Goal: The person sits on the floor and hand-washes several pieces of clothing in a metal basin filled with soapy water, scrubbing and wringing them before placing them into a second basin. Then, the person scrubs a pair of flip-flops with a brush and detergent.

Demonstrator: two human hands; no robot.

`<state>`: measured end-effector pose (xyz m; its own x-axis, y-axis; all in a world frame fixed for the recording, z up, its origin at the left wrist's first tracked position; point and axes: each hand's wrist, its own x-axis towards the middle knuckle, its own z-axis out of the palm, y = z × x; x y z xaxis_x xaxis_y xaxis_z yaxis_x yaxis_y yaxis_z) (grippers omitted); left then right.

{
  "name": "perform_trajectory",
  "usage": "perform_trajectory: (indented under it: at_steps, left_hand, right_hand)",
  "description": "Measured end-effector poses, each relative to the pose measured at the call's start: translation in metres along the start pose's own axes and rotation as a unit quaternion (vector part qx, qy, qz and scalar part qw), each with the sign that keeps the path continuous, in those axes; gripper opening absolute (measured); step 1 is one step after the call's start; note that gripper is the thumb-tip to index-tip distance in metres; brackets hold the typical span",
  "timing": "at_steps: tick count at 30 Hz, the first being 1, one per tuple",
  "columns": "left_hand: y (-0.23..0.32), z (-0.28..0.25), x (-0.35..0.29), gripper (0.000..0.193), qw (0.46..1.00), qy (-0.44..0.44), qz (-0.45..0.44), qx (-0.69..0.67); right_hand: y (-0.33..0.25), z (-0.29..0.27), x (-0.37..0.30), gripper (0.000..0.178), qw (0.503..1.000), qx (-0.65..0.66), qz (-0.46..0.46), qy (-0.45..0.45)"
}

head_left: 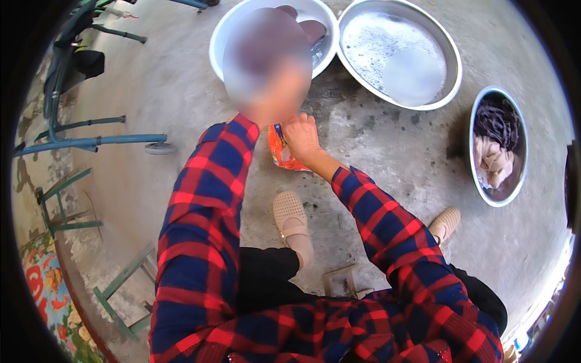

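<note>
My right hand [301, 136] is closed on the upper side of an orange plastic packet [278, 149], which is at the floor in front of my foot. Just above it, my left hand [281, 94] reaches toward the near rim of a pale round basin [216, 45]. A blurred patch covers that hand and part of the basin, so its fingers are hidden. Dark brownish-purple cloth [313, 30] lies in the basin, partly behind the blur, with some water showing beside it.
A metal basin [451, 94] of sudsy water touches the pale one. Farther right, an oval basin [525, 145] holds dark cloth [497, 123] and beige cloth [493, 160]. A blue-green metal frame with a caster [160, 147] stands left. Green stool legs [124, 290] are at lower left.
</note>
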<state>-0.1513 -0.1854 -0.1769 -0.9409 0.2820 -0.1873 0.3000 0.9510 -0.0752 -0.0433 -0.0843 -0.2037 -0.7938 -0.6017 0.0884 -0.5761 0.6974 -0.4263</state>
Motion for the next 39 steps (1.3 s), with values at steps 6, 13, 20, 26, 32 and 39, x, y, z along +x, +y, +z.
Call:
perform_trajectory:
  at_steps: [6, 13, 20, 26, 32, 39]
  left_hand:
    - [0.019, -0.002, -0.029, 0.017, 0.999, 0.036, 0.002, -0.036]
    - [0.047, 0.004, -0.084, 0.022, 0.999, 0.017, 0.017, -0.021]
    - [0.120, -0.008, -0.120, 0.021, 0.998, -0.027, 0.039, -0.051]
    - [0.210, -0.010, -0.134, 0.020, 0.984, -0.077, 0.081, -0.135]
    - [0.297, -0.024, -0.132, 0.016, 0.979, -0.088, 0.050, -0.174]
    - [0.374, -0.024, -0.120, 0.016, 0.975, -0.060, 0.011, -0.214]
  right_hand:
    - [0.060, -0.031, -0.077, 0.013, 0.990, 0.132, 0.049, 0.031]
    - [0.145, -0.108, -0.210, 0.030, 0.926, 0.209, 0.292, 0.115]
    - [0.248, -0.147, -0.320, 0.033, 0.816, 0.240, 0.464, 0.246]
    - [0.280, -0.176, -0.382, 0.025, 0.747, 0.204, 0.517, 0.364]
    - [0.326, -0.175, -0.453, 0.019, 0.653, 0.256, 0.542, 0.463]
    - [0.340, -0.204, -0.460, 0.020, 0.432, 0.330, 0.592, 0.595]
